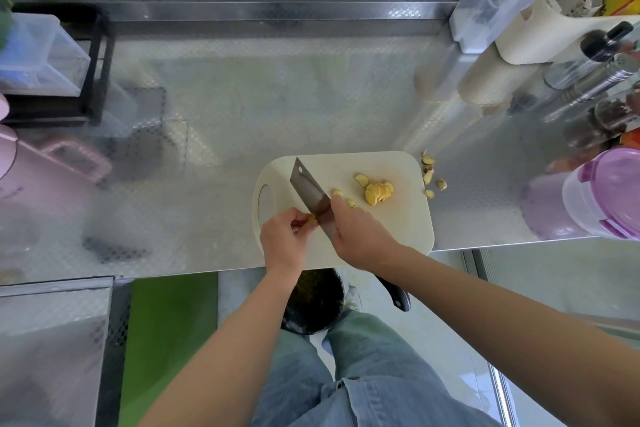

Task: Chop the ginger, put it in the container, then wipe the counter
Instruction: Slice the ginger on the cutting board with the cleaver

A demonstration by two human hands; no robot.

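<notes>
The person stands at a steel counter [242, 114] with a pale cutting board [398, 225] set at its near edge. The left hand [282, 239] pinches a small piece of ginger [311, 218] between thumb and curled fingertips, right against the left face of the knife [310, 196]. It is a broad cleaver, angled away and to the left across the board. The right hand [360, 236] is wrapped around it where the blade meets the grip, one finger reaching up beside the steel. The black end of the handle [398, 298] pokes out behind the wrist, past the counter's edge. To the right of the blade lies a heap of yellow slices [377, 192], with a few loose bits between heap and knife. Off the board's far right corner, some scraps [431, 177] are scattered on the bare steel. The container [602, 194], a clear tub with a purple clip lid, sits at the right end of the counter, well apart from the board. Behind it crowd bottles [606, 55] and a cream holder [533, 35]. On the left stand a black rack [93, 62] with a clear box [38, 55] in it and a pink jug [7, 156]. Below the counter edge, between the forearms, a black bin [315, 302] stands on the floor, just in front of the person's jeans [363, 374].
</notes>
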